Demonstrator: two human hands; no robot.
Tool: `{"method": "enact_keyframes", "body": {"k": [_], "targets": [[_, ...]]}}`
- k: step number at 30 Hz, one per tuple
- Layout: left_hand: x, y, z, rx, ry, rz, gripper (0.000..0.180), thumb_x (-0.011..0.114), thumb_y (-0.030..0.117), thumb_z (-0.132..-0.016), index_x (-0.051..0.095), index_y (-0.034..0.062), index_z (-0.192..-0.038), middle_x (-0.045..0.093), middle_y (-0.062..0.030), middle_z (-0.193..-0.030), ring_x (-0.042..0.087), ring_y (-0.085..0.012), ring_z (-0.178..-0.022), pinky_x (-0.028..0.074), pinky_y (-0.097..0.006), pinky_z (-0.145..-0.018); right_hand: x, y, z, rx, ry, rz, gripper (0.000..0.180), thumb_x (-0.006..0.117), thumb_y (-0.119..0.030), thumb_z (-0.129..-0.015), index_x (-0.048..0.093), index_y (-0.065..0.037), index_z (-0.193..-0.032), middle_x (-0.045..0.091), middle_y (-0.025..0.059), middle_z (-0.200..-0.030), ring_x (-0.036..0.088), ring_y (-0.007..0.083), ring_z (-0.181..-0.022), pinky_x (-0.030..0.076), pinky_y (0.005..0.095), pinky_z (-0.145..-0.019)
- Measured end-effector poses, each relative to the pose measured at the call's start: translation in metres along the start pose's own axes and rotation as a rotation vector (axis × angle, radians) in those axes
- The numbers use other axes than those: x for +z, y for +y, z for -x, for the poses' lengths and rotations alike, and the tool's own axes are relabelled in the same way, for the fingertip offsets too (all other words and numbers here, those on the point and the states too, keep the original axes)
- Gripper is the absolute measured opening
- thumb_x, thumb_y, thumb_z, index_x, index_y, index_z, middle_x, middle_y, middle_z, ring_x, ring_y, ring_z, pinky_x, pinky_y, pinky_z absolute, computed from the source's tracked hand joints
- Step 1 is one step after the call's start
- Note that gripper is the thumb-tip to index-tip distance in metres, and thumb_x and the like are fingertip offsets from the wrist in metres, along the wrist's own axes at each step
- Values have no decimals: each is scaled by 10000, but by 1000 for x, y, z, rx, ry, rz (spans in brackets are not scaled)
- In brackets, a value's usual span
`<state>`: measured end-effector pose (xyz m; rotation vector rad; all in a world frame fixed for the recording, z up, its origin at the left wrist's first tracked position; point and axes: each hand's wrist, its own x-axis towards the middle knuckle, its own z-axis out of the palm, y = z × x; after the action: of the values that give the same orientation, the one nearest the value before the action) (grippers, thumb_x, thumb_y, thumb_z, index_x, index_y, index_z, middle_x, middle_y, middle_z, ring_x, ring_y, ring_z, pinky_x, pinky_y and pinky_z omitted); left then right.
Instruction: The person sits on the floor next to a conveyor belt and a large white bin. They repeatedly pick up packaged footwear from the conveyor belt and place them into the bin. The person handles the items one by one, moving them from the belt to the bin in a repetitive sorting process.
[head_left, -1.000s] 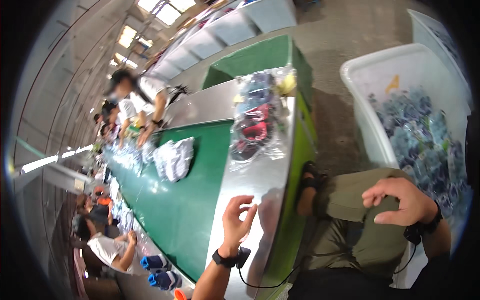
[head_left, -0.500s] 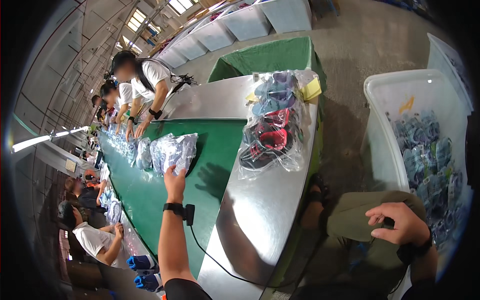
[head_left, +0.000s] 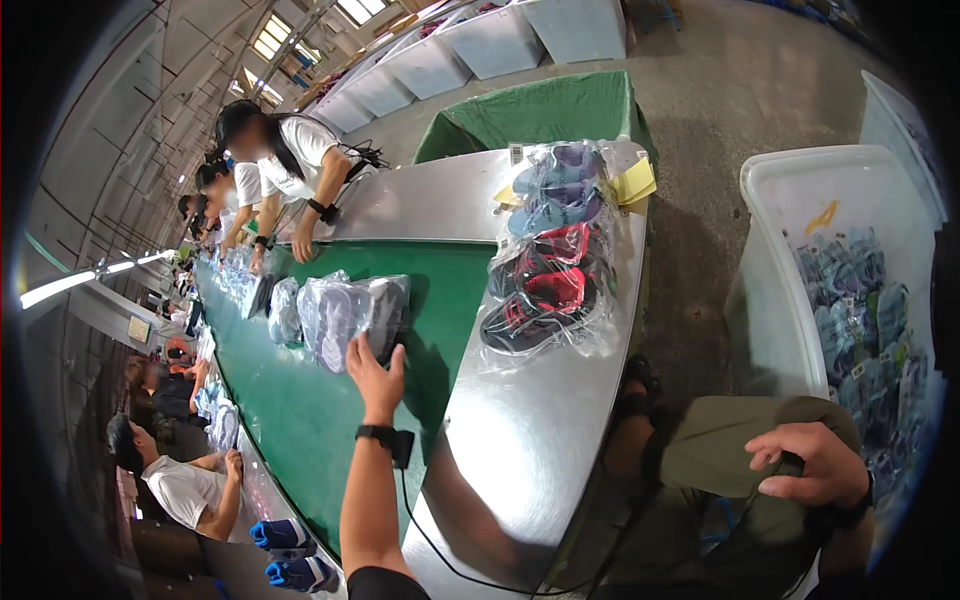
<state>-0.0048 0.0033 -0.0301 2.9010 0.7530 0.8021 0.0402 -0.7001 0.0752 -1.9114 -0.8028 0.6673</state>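
My left hand (head_left: pixel 378 375) reaches over the green conveyor belt, fingers spread and thumb apart. Its fingertips are at the near edge of clear-bagged grey-lilac shoes (head_left: pixel 338 318), touching or almost touching the plastic. Just left of that bag lies a smaller clear-bagged pair (head_left: pixel 284 312). Over my right knee hovers my right hand (head_left: pixel 812 468), loosely curled, with a gap between thumb and fingers and nothing seen in it. On the metal table end (head_left: pixel 505 420) are bagged black-and-red shoes (head_left: pixel 550 290) and bagged blue-purple shoes (head_left: pixel 560 190).
Right of me stands a white bin (head_left: pixel 790 260) with bagged shoes. A green-lined bin (head_left: pixel 540 115) is behind the table end. Co-workers line both belt sides; one person (head_left: pixel 300 160) leans over the far side. Blue shoes (head_left: pixel 290 550) lie at the near left edge.
My left hand has moved slightly right along the bag, and its fingers have spread. The co-worker's hands have drawn apart. My right hand has shifted slightly right.
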Motion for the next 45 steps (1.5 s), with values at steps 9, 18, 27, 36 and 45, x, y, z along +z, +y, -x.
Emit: {"method": "enact_keyframes", "body": {"k": [9, 18, 27, 36, 45], "targets": [[-58, 70, 80, -592, -344, 1943, 867, 632, 682, -1000, 432, 93, -1603, 513, -138, -1616, 533, -352, -1433, 387, -523, -1254, 5, -1, 8, -58, 14, 29, 514, 863, -201, -858, 691, -24, -1309, 769, 123, -1046, 760, 274, -972, 592, 370, -851], [6, 38, 46, -973, -49, 1590, 600, 684, 535, -1025, 613, 70, -1398, 710, -143, -1335, 703, -374, -1181, 575, -558, -1047, 7, -3, 15, -53, 41, -19, 476, 824, -206, -905, 683, -4, -1312, 770, 123, -1045, 760, 245, -979, 596, 349, -836], [-90, 105, 95, -971, -208, 1927, 570, 375, 585, -1063, 689, 141, -1232, 758, -67, -1067, 717, -256, -892, 500, -349, -595, 9, -6, 21, -91, 152, -105, 417, 797, -116, -916, 693, 9, -1300, 782, 94, -1039, 751, 190, -906, 595, 326, -852], [-157, 232, 207, -1070, -892, 2074, 625, 544, 490, -968, 627, 55, -1409, 707, -165, -1323, 703, -347, -1153, 588, -496, -990, 34, -27, 25, -433, 435, 212, 557, 845, -169, -874, 666, -85, -1395, 682, 99, -1246, 681, 305, -1110, 574, 414, -968], [-155, 290, 242, -1149, -1227, 2180, 722, 579, 495, -929, 564, 26, -1478, 685, -200, -1365, 678, -386, -1218, 533, -546, -1073, 56, -54, 41, -674, 445, 471, 655, 830, -150, -834, 637, -157, -1460, 572, 72, -1449, 561, 300, -1389, 496, 434, -1121]]}}
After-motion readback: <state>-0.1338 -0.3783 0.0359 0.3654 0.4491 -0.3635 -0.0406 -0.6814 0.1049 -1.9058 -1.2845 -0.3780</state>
